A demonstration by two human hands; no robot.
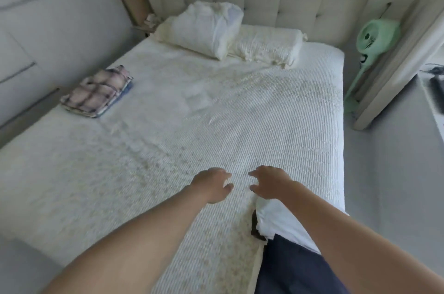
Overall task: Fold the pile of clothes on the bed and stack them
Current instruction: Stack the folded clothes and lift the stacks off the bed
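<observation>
While the folded stack point(97, 91) lies at the bed's point(216, 113) left edge, the left hand point(212, 184) and the right hand point(269, 183) hover loosely open, holding nothing.

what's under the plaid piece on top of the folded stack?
Under the plaid garment a blue fabric edge and pale layers stick out at the stack's right and near sides. How many pieces, and what they are, is covered. Stack sits on the bed.

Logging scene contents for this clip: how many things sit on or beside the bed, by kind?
White pillows at the headboard: 2
Stack of folded plaid clothes: 1
Mint-green standing fan beside the bed: 1
Total: 4
</observation>
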